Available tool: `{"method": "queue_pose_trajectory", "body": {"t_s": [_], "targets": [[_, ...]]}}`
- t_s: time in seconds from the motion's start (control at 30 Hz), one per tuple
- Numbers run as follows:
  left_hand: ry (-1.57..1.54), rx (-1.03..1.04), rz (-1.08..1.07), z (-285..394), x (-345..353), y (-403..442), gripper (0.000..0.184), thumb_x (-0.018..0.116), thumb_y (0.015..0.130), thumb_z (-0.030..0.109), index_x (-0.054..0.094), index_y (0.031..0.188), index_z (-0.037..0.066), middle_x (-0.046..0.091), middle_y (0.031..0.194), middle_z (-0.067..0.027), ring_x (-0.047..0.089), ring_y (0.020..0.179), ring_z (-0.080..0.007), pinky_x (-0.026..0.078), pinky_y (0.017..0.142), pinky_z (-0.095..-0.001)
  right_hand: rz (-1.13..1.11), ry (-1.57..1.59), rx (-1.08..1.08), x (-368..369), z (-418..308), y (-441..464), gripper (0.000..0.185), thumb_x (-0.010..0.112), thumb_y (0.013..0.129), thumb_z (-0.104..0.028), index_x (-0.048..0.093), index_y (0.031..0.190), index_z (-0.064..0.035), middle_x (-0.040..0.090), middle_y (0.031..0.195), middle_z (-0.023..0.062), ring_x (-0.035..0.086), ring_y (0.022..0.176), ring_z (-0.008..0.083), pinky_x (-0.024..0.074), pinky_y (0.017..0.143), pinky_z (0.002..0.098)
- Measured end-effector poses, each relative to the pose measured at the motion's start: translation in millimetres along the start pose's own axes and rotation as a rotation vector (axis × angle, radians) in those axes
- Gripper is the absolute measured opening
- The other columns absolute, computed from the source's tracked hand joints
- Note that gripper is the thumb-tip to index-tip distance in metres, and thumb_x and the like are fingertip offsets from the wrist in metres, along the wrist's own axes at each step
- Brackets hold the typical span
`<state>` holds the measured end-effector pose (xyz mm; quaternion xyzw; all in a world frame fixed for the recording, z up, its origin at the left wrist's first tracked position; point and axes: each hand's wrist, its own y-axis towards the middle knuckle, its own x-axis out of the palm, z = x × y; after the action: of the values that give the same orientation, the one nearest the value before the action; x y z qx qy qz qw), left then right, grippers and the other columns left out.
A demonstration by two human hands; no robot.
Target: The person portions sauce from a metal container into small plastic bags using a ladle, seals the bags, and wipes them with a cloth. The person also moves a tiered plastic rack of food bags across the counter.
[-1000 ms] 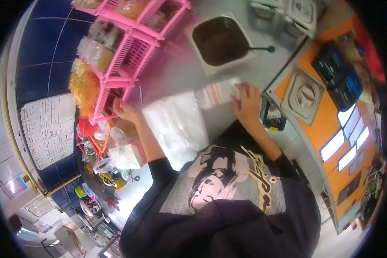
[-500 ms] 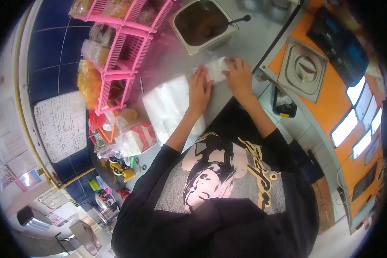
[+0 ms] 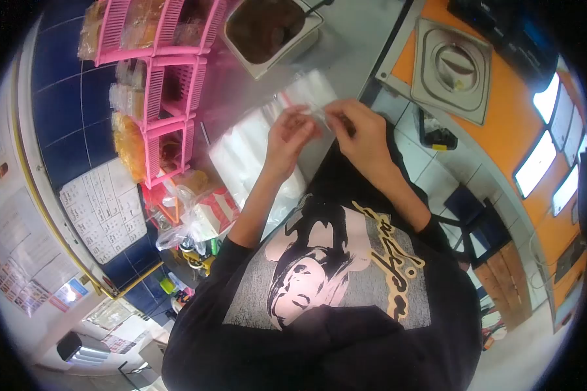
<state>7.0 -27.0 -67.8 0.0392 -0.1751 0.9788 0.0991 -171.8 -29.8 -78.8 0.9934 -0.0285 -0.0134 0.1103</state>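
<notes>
A small clear plastic bag [image 3: 314, 88] with a red line near one edge lies on the metal counter, its near edge raised between my hands. My left hand [image 3: 288, 140] has its fingers curled in at the bag's near edge. Facing it, my right hand [image 3: 364, 133] pinches the same edge between thumb and fingers. Whether anything is inside the bag I cannot tell. Below and left of it, partly behind my left forearm, lies a stack of larger whitish plastic bags [image 3: 241, 151].
A steel container [image 3: 274, 39] of brown contents with a dark-handled utensil stands beyond the bags. Pink stacked baskets [image 3: 151, 91] with packets line the left. A lidded steel pan [image 3: 453, 68] sits on the orange counter [image 3: 502, 49] at right, near several phone-like screens [image 3: 535, 163].
Both hands have come nearer my body and lifted off the counter. They were lying flat on the small bag; now their fingers pinch its near edge. The view has shifted slightly.
</notes>
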Motion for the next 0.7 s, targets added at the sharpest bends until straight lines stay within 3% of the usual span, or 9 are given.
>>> {"method": "queue_pose_trajectory", "body": {"t_s": [0.17,0.27,0.37,0.4,0.43,0.47,0.57,0.67,0.7], "targets": [[-0.267,-0.147,-0.093,10,14,-9,0.048,0.06,0.089,0.012,0.039,0.132,0.006,0.052,0.116,-0.0081,0.053,0.11,-0.02,0.044,0.097,-0.039,-0.237,0.39,0.432,-20,-18,0,0.007,0.058,0.086,0.002,0.06,0.092,0.0032,0.06,0.075,0.0047,0.054,0.06,0.0079,0.0428,0.053,0.0218],[-0.329,-0.117,-0.05,-9,11,-13,0.028,0.059,0.09,0.008,0.049,0.117,0.007,0.057,0.103,-0.0043,0.058,0.096,-0.0149,0.048,0.088,-0.0311,-0.236,0.4,0.451,-23,-19,2,0.008,0.057,0.087,0.001,0.06,0.094,0.0033,0.06,0.073,0.0037,0.052,0.057,0.0074,0.0418,0.052,0.0213],[-0.379,-0.074,0.005,-8,13,-16,0.016,0.059,0.091,0.009,0.056,0.106,0.005,0.06,0.096,-0.0031,0.06,0.087,-0.0136,0.05,0.081,-0.0279,-0.204,0.182,0.381,-25,-15,7,0.011,0.06,0.086,-0.001,0.06,0.096,0.0016,0.06,0.072,0.0052,0.052,0.056,0.0079,0.0419,0.052,0.0203],[-0.329,-0.079,0.05,-4,15,-18,0.016,0.06,0.09,0.009,0.056,0.104,0.005,0.06,0.096,-0.0033,0.06,0.087,-0.0139,0.051,0.08,-0.0282,-0.154,-0.095,0.338,-23,-26,10,0.015,0.062,0.081,0.0,0.06,0.096,0.0015,0.063,0.086,0.0104,0.059,0.069,0.0171,0.0476,0.064,0.0274],[-0.28,-0.085,0.097,1,16,-20,0.015,0.062,0.089,0.009,0.057,0.102,0.004,0.06,0.096,-0.0035,0.061,0.087,-0.0141,0.052,0.079,-0.0285,-0.167,-0.111,0.31,-18,-34,13,0.015,0.062,0.081,0.0,0.06,0.096,0.0015,0.063,0.086,0.0104,0.059,0.069,0.0171,0.0476,0.064,0.0274],[-0.309,-0.073,0.105,7,16,-23,0.013,0.065,0.086,0.006,0.059,0.097,0.003,0.062,0.091,-0.0037,0.061,0.084,-0.0142,0.053,0.078,-0.0287,-0.046,-0.503,-0.001,-11,-40,15,0.019,0.064,0.078,-0.001,0.06,0.097,-0.0002,0.063,0.091,0.0105,0.059,0.078,0.0225,0.0459,0.074,0.0329],[-0.157,0.019,0.224,16,17,-24,0.014,0.068,0.083,0.004,0.059,0.094,0.001,0.063,0.087,-0.0054,0.062,0.08,-0.0142,0.054,0.076,-0.0285,-0.01,-0.75,-0.275,-1,-50,8,0.03,0.068,0.071,-0.005,0.061,0.101,-0.0051,0.061,0.104,0.008,0.053,0.1,0.0323,0.0352,0.094,0.0454],[-0.089,0.138,0.27,25,22,-23,0.014,0.069,0.079,-0.001,0.058,0.088,-0.001,0.065,0.082,-0.0076,0.063,0.076,-0.0141,0.055,0.073,-0.0283,-0.173,-0.574,-0.358,7,-61,9,0.029,0.069,0.073,-0.005,0.062,0.101,-0.0059,0.062,0.095,0.0093,0.057,0.09,0.0307,0.043,0.085,0.0416],[-0.054,0.198,0.279,30,24,-23,0.014,0.069,0.078,-0.003,0.058,0.087,-0.001,0.065,0.081,-0.0081,0.063,0.075,-0.0138,0.055,0.073,-0.028,-0.22,-0.402,-0.223,12,-65,12,0.026,0.07,0.074,-0.005,0.063,0.099,-0.0044,0.063,0.09,0.0095,0.059,0.084,0.0281,0.0456,0.078,0.0382]]}}
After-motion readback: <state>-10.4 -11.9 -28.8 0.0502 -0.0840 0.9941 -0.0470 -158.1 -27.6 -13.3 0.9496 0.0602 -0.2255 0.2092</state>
